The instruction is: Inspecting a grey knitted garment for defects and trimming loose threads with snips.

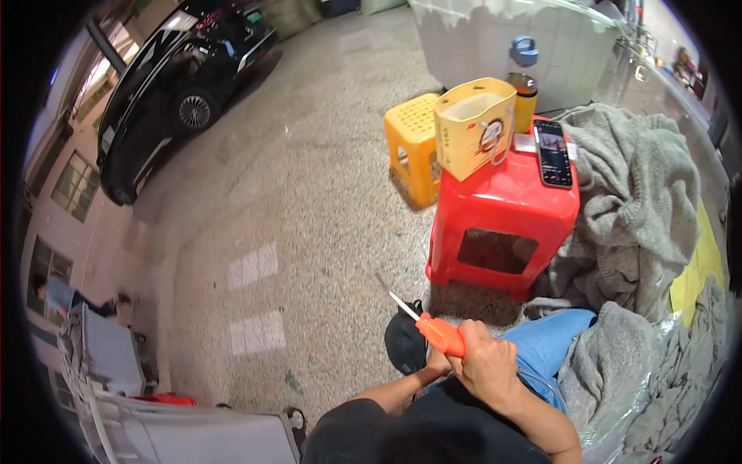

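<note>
Orange-handled tool with a thin pale shaft [440,336] is sitting in front of the person, tip pointing up-left above the black shoe [403,344] and speckled stone floor [325,193]. Right hand [487,362] is gripping the handle, fingers wrapped around. Left hand [439,362] is mostly hiding behind it; can't tell its grip. Beyond, a red plastic stool [506,205] is supporting a black smartphone [554,155]; grey knit fabric [638,185] is lying heaped alongside.
</note>
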A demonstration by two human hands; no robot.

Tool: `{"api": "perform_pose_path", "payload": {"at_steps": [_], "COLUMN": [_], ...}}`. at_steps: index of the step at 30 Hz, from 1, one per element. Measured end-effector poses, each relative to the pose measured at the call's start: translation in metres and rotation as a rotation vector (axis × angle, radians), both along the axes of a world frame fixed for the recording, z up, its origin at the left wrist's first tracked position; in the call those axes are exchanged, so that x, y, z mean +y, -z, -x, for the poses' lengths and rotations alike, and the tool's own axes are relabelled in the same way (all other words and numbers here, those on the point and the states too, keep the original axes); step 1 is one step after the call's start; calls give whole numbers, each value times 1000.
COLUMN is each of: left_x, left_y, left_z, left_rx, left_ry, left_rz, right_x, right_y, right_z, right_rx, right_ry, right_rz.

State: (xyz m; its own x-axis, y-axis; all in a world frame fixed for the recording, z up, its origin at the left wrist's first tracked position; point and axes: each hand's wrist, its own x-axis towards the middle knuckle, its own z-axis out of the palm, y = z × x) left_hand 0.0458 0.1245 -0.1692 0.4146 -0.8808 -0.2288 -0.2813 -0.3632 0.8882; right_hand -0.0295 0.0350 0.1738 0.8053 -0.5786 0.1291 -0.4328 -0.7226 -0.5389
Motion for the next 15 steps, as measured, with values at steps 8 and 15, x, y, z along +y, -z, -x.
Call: {"api": "perform_pose_path", "payload": {"at_steps": [8,15], "left_x": [-8,91], "left_y": [17,-12], "left_z": [-21,-189], "left_rx": [-137,-602], "left_ry": [-12,644], "left_rz": [-9,359], "right_x": [-7,-32], "right_y": [14,50], "right_z": [-38,4], "right_rx": [12,-173], "right_ry": [99,74], "right_rz": [207,66]}}
